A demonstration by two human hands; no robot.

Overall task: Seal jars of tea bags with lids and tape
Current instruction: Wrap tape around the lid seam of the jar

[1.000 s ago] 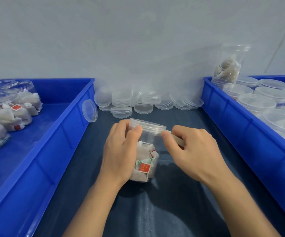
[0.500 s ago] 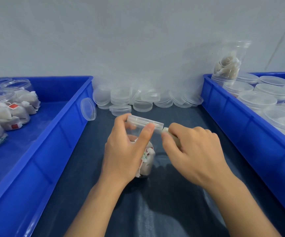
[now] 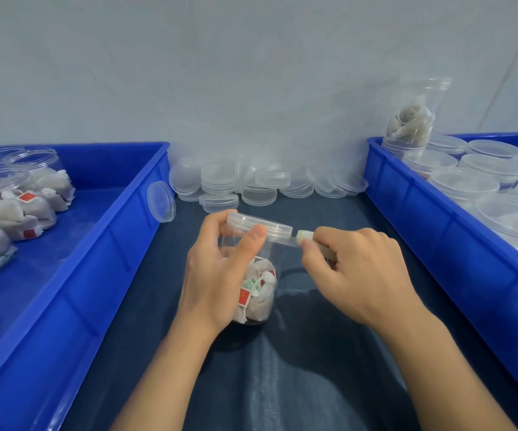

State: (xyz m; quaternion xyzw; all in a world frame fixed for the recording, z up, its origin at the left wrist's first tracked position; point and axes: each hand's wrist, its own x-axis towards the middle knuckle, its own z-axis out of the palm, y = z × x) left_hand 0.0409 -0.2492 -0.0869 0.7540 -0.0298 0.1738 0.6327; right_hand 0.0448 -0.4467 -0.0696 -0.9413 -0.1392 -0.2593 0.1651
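Note:
A clear plastic jar of tea bags stands on the dark mat in the middle, with a clear lid on top. My left hand grips the jar's upper part, thumb pressed just under the lid. My right hand holds a small roll of clear tape at the lid's right side. A strip of tape runs from the roll to the jar's neck below the lid.
Loose clear lids are piled against the back wall. A blue bin on the left holds open jars of tea bags. A blue bin on the right holds lidded jars, one stacked tall at its back corner.
My left thumb has slid right along the jar's neck. My right hand has drawn the tape roll away to the right, stretching out a strip.

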